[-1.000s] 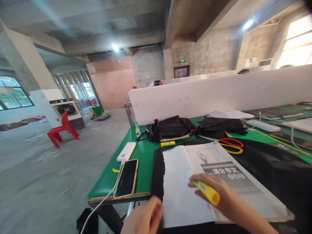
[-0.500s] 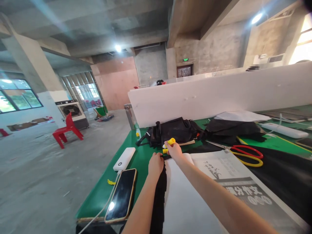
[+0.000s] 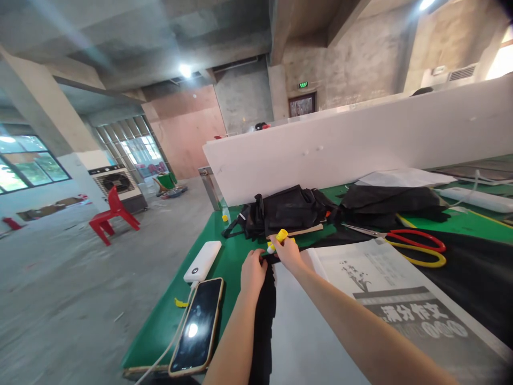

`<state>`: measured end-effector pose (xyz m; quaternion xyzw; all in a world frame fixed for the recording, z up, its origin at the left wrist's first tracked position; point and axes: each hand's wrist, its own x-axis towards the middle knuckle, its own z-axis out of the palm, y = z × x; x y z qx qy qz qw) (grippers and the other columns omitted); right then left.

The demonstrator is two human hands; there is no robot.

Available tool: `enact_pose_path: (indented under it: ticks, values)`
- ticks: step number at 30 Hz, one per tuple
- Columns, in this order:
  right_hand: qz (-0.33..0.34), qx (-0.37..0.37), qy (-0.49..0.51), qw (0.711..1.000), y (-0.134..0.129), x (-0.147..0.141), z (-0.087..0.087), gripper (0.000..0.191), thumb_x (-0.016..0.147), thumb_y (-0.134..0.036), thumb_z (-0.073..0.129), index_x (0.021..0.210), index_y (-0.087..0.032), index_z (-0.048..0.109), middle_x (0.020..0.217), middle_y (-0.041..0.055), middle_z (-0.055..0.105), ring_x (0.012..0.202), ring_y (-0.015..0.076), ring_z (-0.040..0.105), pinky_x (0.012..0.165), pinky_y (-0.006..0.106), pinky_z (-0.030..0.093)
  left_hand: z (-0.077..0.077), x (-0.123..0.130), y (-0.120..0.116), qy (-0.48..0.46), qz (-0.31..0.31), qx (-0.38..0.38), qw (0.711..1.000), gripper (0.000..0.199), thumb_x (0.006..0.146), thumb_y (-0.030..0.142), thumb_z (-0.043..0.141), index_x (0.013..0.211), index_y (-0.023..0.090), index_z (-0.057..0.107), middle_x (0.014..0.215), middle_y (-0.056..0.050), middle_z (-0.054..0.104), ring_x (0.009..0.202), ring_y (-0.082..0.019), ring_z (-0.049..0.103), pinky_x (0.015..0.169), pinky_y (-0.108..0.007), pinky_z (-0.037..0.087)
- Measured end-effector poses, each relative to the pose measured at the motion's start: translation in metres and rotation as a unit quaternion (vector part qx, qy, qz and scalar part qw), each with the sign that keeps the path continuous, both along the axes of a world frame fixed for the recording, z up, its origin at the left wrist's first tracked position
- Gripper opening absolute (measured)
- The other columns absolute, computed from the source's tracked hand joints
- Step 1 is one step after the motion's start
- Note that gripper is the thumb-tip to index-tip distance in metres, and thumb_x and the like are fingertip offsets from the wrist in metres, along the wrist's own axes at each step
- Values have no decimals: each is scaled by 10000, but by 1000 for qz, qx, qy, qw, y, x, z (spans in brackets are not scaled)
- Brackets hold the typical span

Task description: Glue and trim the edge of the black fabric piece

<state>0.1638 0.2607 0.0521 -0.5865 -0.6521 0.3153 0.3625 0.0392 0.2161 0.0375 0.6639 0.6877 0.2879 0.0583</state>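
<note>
My right hand (image 3: 286, 250) is closed round a small yellow-and-white glue stick (image 3: 278, 240), held at a slant above the top of the white paper (image 3: 304, 315). A second yellow piece shows just behind its fingers. My left hand (image 3: 253, 270) rests at the top end of a black fabric strip (image 3: 262, 331) along the paper's left edge; its fingers are bent onto the fabric, and whether they pinch it is unclear. To the right lies a printed book cover (image 3: 385, 283).
Red-and-yellow scissors (image 3: 417, 246) lie on black fabric at the right. Black cloth bundles (image 3: 290, 211) sit behind the hands, before a white partition (image 3: 340, 149). A phone (image 3: 198, 326) and cabled power bank (image 3: 203, 262) lie on the green table's left side (image 3: 160, 321).
The view has shifted slightly. The glue stick in my right hand has moved a little relative to the second yellow piece, which now shows to the right of it. My left hand stays by the strip.
</note>
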Motion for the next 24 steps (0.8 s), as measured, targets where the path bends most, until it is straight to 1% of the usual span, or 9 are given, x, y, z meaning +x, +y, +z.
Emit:
enact_pose_path:
  ticks: [3,5,8,12,15,17,20,24]
  values:
    - [-4,-2,-5,1000,0,-1,-1,456,877,-480,350,1039,-143,611,861,89,666,791,178,618,643,229,430,1,0,0,-1,4,-5,1000,186,769,116,525,910,183,627,889,-35,589,788,-126,553,713,-225,399]
    - [-4,-1,-14,1000,1,-2,-3,469,873,-496,344,981,-135,622,828,91,663,779,182,616,638,231,424,0,-1,-1,-3,10,-7,1000,154,765,121,535,870,179,632,883,-35,602,789,-128,555,711,-229,394]
    - [4,9,-32,999,2,-4,-6,479,856,-529,360,895,-131,624,812,90,658,771,183,608,635,231,410,0,-2,-3,-12,19,-7,1000,145,758,121,553,865,181,631,879,-32,627,782,-127,563,705,-228,389]
    - [17,21,-62,998,0,-6,-8,481,842,-555,371,866,-142,617,807,84,652,746,178,600,612,235,385,1,-3,-6,-32,32,-10,999,114,748,140,581,842,186,626,827,-23,656,741,-126,580,664,-222,387]
    - [23,23,-87,996,-4,-7,-9,482,842,-564,364,811,-156,619,751,76,644,713,182,600,582,241,367,1,-3,-6,-50,47,-11,998,76,739,156,602,810,184,607,805,-21,666,747,-133,597,662,-224,389]
    - [24,24,-104,994,-6,-8,-10,493,835,-579,363,769,-161,616,724,75,638,695,189,601,564,246,357,1,-3,-6,-64,59,-9,996,115,721,149,623,824,180,584,805,-21,670,768,-140,607,669,-226,393]
    - [25,29,-126,991,-8,-10,-11,511,826,-600,362,751,-163,616,713,80,636,690,196,604,559,250,351,1,-4,-5,-86,67,-8,994,231,700,137,645,902,178,543,801,-14,677,747,-138,618,655,-227,402]
    - [36,35,-147,988,-8,-11,-11,488,818,-586,391,715,-166,618,686,77,629,682,202,606,554,250,344,-2,-6,-4,-105,60,-10,993,192,698,140,655,852,178,545,789,-14,677,742,-134,624,661,-226,413]
